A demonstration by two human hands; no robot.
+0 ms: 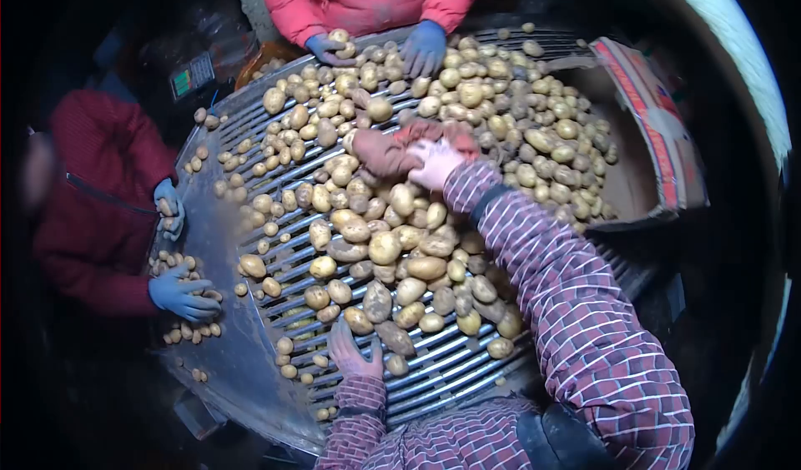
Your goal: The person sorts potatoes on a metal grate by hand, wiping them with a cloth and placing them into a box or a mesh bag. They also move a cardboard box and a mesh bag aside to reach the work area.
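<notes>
My left hand (354, 352), in a pale glove, rests at the near edge of the potato pile with its fingers stretched out and the thumb apart. Brown and yellow potatoes (385, 247) lie just beyond its fingertips on the metal bar grate (425, 368). Farther out, my right hand (435, 163) reaches over the heap, its fingers curled onto a crumpled reddish-brown cloth (384, 150). The cloth lies among the potatoes, and its underside is hidden. Part of my right fingers is hard to make out against it.
Across the grate, a person in a pink jacket (375, 3) has gloved hands on potatoes. At the left, a person in a dark red jacket (104, 195) handles small potatoes on a metal ledge (213, 303). An opened cardboard box (659, 136) lies at the right, beside the heap.
</notes>
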